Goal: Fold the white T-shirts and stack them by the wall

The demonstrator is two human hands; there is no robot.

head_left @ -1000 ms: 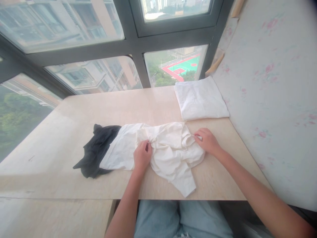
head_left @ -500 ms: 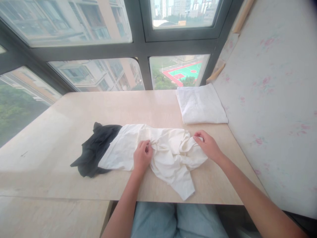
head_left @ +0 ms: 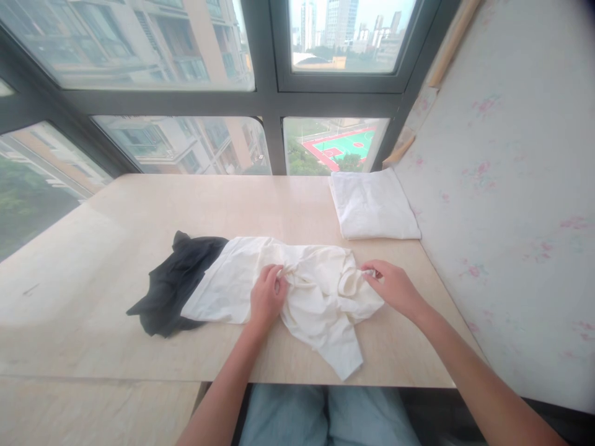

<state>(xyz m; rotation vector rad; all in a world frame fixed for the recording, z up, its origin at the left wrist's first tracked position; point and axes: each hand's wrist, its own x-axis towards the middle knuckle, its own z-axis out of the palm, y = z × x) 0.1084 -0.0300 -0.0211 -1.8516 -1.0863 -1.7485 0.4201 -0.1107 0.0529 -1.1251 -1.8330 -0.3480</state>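
A white T-shirt [head_left: 320, 297] lies rumpled on the tabletop, one sleeve pointing toward me and its collar bunched at the right. My left hand [head_left: 268, 292] pinches a fold of the cloth near the middle of the shirt. At the right end, my right hand [head_left: 393, 286] has thumb and fingers closed on a bit of the same shirt by the collar. A crumpled black garment [head_left: 179, 282] lies at the left, partly under the white shirt's hem.
A folded white cloth [head_left: 374, 204] rests at the back right, against the flowered wall [head_left: 502, 186]. Dark window frames [head_left: 274, 102] border the far side of the wooden tabletop [head_left: 223, 201]. My legs [head_left: 297, 415] are below its front edge.
My right hand has drawn a little toward me, and the shirt cloth by the collar has shifted with it. My left hand keeps its pinch. The camera view has tilted slightly upward.
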